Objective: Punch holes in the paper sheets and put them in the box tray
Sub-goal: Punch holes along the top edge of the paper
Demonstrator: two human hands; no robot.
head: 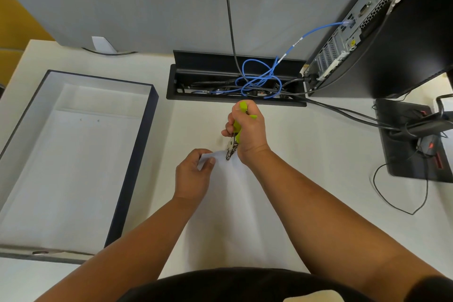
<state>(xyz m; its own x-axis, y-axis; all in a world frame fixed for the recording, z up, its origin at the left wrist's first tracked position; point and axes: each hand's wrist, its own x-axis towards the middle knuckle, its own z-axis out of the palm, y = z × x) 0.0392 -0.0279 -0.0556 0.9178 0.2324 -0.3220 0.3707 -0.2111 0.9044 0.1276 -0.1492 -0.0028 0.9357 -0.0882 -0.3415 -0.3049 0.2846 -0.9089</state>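
A white paper sheet (235,216) lies on the desk in front of me. My left hand (193,175) pinches its far left corner, lifting it slightly. My right hand (247,130) is closed around a hole punch (234,141) with lime-green handles, whose metal jaws sit at the sheet's far edge, just right of my left thumb. At the left stands the box tray (137,154), dark-walled with a white inside, holding white sheets with small holes near their far edge.
An open cable well (235,81) with blue and black cables lies just beyond my hands. A computer tower (382,32) stands at the back right, with a black monitor base (411,140) and loose wires at the right. A grey partition runs along the back.
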